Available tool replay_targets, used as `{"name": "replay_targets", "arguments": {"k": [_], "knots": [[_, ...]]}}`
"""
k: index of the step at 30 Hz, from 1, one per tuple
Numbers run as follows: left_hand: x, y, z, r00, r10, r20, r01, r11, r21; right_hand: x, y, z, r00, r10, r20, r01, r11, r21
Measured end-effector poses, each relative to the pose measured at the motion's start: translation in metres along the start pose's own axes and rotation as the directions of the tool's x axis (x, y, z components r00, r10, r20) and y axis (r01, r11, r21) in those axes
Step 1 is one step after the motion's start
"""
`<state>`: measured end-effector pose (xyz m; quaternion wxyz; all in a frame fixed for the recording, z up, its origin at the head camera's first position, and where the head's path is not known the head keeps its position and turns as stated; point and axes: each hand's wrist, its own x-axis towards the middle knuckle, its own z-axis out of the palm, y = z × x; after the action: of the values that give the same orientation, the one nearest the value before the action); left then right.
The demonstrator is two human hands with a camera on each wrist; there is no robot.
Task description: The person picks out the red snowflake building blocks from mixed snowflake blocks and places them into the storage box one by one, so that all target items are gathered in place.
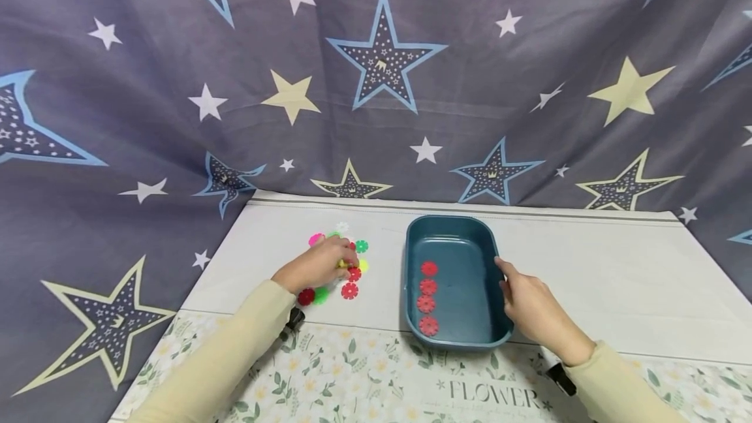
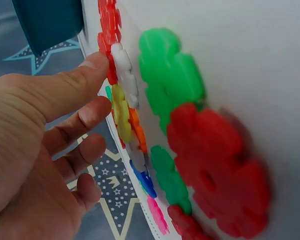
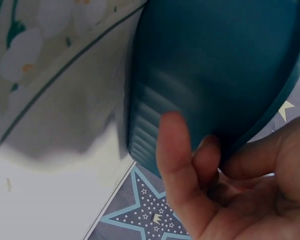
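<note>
My left hand hovers over a loose spread of notched plastic discs, its fingers bent slightly and apart. Its thumb tip reaches the edge of a red disc; whether it presses it I cannot tell. A yellow disc and a white disc lie by those fingertips. Closer to the left wrist camera are a green disc and a larger-looking red one. With thumb and fingers my right hand grips the right rim of a dark teal tray. Several red discs form a column along the tray's left side.
Pink, green and clear discs lie around the left hand on the white tabletop. A flowered cloth covers the near side. Behind the table hangs a star-patterned curtain.
</note>
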<state>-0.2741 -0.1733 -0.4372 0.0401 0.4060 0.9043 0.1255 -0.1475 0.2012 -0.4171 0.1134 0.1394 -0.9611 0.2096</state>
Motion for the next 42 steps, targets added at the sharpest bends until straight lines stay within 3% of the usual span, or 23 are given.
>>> {"name": "replay_targets", "arguments": {"k": [8,12,16,19,27,33,42], "knots": [[0.004,0.007,-0.003,0.998,-0.059,0.034,0.061,0.996,-0.070,0.000,0.001,0.001,1.000,0.005,-0.005,-0.005,1.000,0.000],[0.002,0.009,-0.005,0.996,-0.090,0.006,0.090,0.986,-0.141,-0.001,0.001,0.002,1.000,0.017,0.007,-0.017,1.000,0.003],[0.007,0.013,-0.010,0.996,-0.034,-0.083,0.022,0.989,-0.143,-0.001,0.001,0.002,0.999,0.031,0.018,-0.031,0.999,0.006],[0.013,0.021,-0.016,0.986,0.026,-0.163,-0.047,0.991,-0.124,-0.002,0.001,0.001,0.999,0.031,0.028,-0.032,0.999,0.013],[0.034,0.046,-0.031,0.933,0.178,-0.314,-0.230,0.963,-0.139,-0.002,0.001,0.002,0.999,0.033,0.037,-0.034,0.999,0.034],[0.049,0.057,-0.033,0.914,0.181,-0.363,-0.254,0.953,-0.165,-0.003,0.001,0.002,0.998,0.048,0.043,-0.049,0.998,0.034],[0.060,0.063,-0.032,0.912,0.159,-0.377,-0.246,0.950,-0.193,-0.002,0.002,0.002,0.998,0.038,0.041,-0.040,0.999,0.035]]}}
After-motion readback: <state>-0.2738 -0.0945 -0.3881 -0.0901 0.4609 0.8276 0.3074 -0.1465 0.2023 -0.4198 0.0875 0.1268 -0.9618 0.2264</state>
